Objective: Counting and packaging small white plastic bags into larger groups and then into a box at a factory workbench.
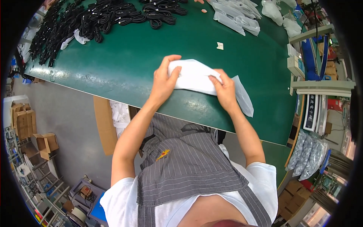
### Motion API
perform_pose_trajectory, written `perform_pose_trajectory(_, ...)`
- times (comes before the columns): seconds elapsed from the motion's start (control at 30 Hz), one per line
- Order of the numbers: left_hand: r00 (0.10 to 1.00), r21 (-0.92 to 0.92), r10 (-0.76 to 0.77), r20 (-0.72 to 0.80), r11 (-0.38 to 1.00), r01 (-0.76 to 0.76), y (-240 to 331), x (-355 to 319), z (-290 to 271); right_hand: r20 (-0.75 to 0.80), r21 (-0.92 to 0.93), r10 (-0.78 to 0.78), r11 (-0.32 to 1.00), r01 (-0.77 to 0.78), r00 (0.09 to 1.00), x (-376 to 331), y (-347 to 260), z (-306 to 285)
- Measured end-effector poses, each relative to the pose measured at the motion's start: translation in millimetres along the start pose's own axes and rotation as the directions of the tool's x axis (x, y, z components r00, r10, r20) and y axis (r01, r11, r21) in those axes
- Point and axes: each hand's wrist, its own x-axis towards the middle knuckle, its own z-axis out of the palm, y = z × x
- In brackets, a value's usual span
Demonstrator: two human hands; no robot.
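Observation:
A white, flat, soft bag or sleeve [194, 75] is stretched between my two hands just above the green tabletop. My left hand [165, 80] pinches its left end, thumb on top and fingers behind it. My right hand [225, 89] grips the right end with the thumb pressed over the edge. Whatever may be inside the white piece is hidden. Beside my right hand a translucent plastic strip [244, 96] lies on the table or extends from the white piece; I cannot tell which.
Bundled black cables [113, 17] cover the table's far left. Translucent plastic bags [238, 17] lie at the far right, with a small paper scrap [220, 45] nearer. The green table [124, 60] has a pale front edge. An open cardboard box [104, 125] stands below it.

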Motion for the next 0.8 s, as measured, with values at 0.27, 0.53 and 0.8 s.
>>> perform_pose_trajectory(0.27, 0.951, -0.196, -0.156, -0.266, 0.975, 0.105, -40, 25, -28, -0.055, 0.373, 0.211, 0.911, -0.176, 0.976, 158, 7, -53)
perform_pose_trajectory(0.53, 0.968, -0.035, -0.063, -0.244, 0.998, 0.056, -44, 12, -23, -0.029, 0.636, 0.381, 0.72, -0.277, 0.924, 262, 35, -46)
perform_pose_trajectory(0.8, 0.947, 0.051, 0.095, -0.308, 0.995, -0.084, -50, 18, -20, 0.21, 0.762, 0.404, 0.503, -0.408, 0.89, 334, 99, -82)
